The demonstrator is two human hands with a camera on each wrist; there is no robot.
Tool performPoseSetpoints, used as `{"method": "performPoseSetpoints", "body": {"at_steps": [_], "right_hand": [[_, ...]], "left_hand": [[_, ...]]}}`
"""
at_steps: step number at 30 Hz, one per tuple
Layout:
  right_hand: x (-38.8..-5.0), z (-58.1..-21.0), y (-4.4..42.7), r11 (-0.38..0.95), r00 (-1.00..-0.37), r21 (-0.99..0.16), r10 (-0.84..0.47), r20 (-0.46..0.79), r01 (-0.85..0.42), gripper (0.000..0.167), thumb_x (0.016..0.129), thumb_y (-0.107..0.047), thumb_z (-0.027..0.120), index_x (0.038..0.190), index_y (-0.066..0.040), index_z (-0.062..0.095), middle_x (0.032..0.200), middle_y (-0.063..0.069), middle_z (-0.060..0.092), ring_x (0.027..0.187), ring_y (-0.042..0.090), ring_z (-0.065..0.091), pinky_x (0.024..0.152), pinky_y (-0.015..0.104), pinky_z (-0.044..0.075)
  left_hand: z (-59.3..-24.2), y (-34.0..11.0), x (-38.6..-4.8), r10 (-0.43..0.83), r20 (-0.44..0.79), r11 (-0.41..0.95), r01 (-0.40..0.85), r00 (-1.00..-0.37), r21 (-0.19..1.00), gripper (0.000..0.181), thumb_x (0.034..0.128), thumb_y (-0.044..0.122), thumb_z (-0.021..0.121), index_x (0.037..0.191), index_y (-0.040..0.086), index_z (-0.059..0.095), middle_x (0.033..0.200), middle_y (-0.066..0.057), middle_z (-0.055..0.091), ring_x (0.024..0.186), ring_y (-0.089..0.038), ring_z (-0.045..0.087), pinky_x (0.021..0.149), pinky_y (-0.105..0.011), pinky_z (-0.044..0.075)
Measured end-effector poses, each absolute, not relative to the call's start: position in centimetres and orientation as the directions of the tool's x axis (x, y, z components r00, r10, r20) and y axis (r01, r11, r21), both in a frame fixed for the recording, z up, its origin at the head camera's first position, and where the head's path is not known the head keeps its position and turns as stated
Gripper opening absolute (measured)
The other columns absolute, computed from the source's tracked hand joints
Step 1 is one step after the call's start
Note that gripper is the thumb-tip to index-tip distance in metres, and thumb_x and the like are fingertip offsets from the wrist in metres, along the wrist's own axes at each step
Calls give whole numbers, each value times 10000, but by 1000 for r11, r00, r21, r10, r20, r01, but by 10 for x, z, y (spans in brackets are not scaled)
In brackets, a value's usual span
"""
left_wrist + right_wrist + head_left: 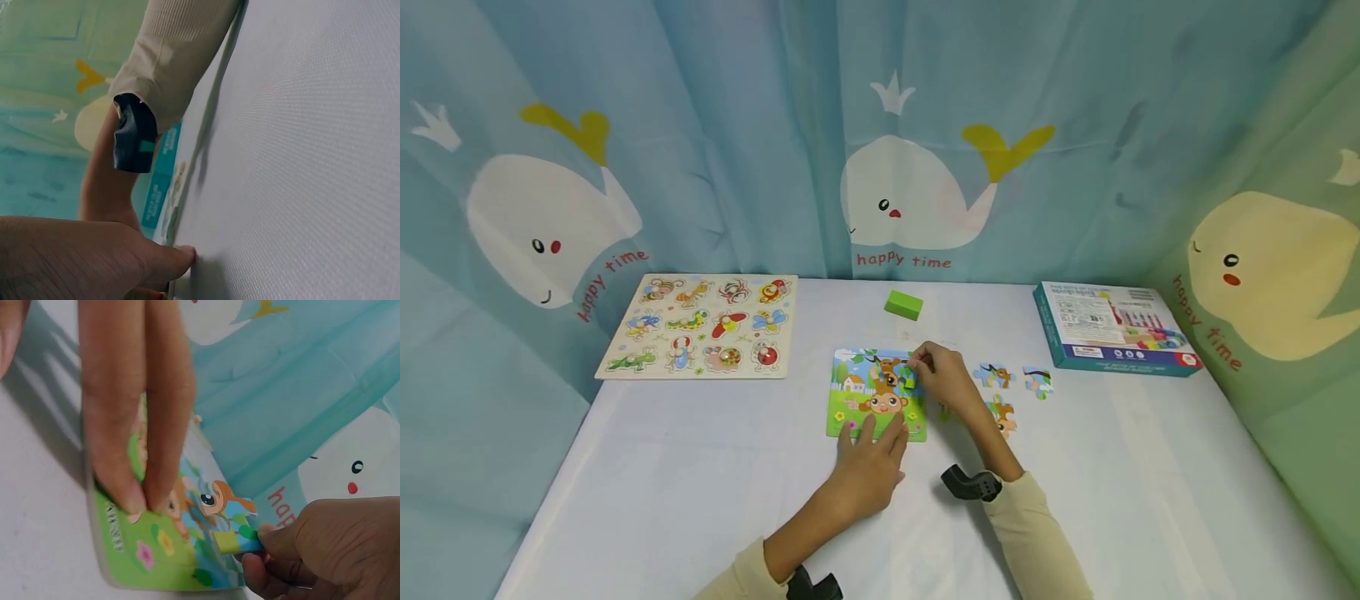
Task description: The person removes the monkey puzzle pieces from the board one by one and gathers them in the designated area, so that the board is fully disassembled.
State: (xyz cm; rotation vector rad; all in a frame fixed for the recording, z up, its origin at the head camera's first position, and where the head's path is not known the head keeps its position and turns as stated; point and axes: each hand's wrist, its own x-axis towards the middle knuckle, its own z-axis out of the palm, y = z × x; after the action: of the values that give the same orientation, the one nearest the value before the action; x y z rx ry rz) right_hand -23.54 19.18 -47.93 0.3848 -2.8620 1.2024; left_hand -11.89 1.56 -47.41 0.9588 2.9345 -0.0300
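A jigsaw puzzle board (841, 421) lies on the table, with a monkey, a deer and a small house on it. My left hand (867, 471) rests on its lower edge with fingers spread and extended. My right hand (946, 379) is over the board's upper right part, pinching a puzzle piece (236, 540) between thumb and fingers. That piece looks tilted, with part of it above the picture; whether it sits in a slot I cannot tell. Right of the board lie loose puzzle pieces (996, 376), one partly hidden by the right forearm.
A green block (904, 305) lies behind the board. At the back left is a wooden insect puzzle (767, 283); a teal-sided box (1116, 329) lies at the back right. A blue curtain with whales (917, 200) hangs along the table's far edge.
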Motion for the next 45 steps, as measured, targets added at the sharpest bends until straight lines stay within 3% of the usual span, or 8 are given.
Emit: {"method": "performPoseSetpoints", "body": {"at_steps": [15, 22, 28, 32, 39, 45], "right_hand": [[-239, -470, 193, 630, -974, -747, -201, 108, -213, 133, 964, -136, 617, 965, -22, 685, 803, 118, 693, 647, 137, 616, 599, 264, 515], [-237, -471, 199, 582, -974, -782, -175, 145, -221, 117, 951, -144, 639, 968, -34, 676, 806, 146, 722, 674, 237, 673, 595, 276, 510], [-236, -473, 207, 526, -985, -835, -135, 106, -162, 114, 957, -161, 632, 988, -53, 656, 827, 166, 696, 617, 214, 670, 499, 313, 538], [-232, -472, 211, 471, -990, -875, -130, 60, -115, 111, 957, -120, 621, 1011, -26, 640, 891, 205, 658, 586, 215, 668, 527, 363, 573], [-223, -465, 219, 423, -991, -904, -133, 2, -59, 181, 960, -14, 579, 1121, 61, 612, 1034, 241, 578, 764, 253, 707, 629, 368, 595], [-216, -456, 233, 444, -994, -895, -107, 4, -51, 239, 942, -79, 635, 1139, 55, 622, 1003, 221, 612, 831, 287, 682, 624, 369, 592]], "left_hand": [[-473, 13, -124, 588, -42, 808, 589, -808, -17, 596, 959, 424, 585, 1462, 130, 461, 1572, -29, 357, 1345, -364, 426, 983, -595, 438], [-471, 15, -122, 584, -58, 811, 585, -810, 5, 589, 961, 414, 586, 1462, 129, 461, 1574, -30, 353, 1353, -369, 423, 994, -599, 430], [-472, 18, -120, 583, -55, 811, 584, -810, -5, 591, 958, 415, 588, 1461, 130, 463, 1572, -23, 358, 1347, -355, 430, 992, -593, 435], [-472, 20, -119, 584, -60, 811, 585, -810, 1, 587, 959, 413, 588, 1459, 131, 466, 1571, -22, 359, 1344, -350, 433, 987, -593, 441], [-472, 19, -119, 582, -72, 812, 584, -810, 6, 593, 963, 411, 582, 1469, 133, 448, 1580, -25, 341, 1360, -356, 418, 999, -597, 430], [-474, 17, -119, 580, -70, 814, 581, -812, 0, 590, 968, 410, 571, 1472, 130, 445, 1580, -29, 338, 1360, -362, 414, 1002, -602, 423]]}}
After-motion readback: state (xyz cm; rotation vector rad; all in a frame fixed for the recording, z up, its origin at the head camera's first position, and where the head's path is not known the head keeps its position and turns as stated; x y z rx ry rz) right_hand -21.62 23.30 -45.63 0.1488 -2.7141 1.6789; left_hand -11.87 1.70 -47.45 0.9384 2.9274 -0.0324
